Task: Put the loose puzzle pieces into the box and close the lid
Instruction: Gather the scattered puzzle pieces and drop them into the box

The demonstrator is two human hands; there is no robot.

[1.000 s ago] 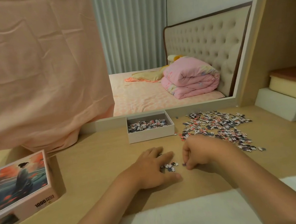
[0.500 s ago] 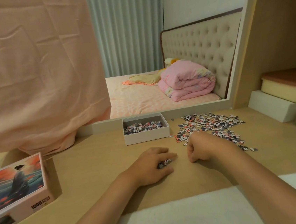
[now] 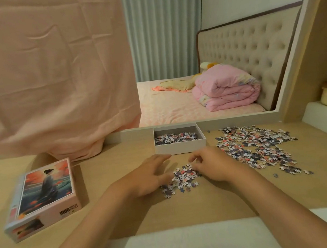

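Your hands have parted since half-second ago, baring small pile [image 3: 181, 179] just in front of box [image 3: 180, 148]. Left hand [image 3: 150, 175] open, fingers flat, touching pile's left edge. Right hand [image 3: 213, 165] curled at its right edge; whether it pinches a piece, cannot tell. Big pile [image 3: 256, 148] right of box; lid [image 3: 43, 197] well left.

The lid [image 3: 45, 197] shows "1000" on its near side; the small words beside are blurred.

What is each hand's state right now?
Left hand: open, resting against the small pile of pieces.
Right hand: curled over that pile; grip cannot be told.
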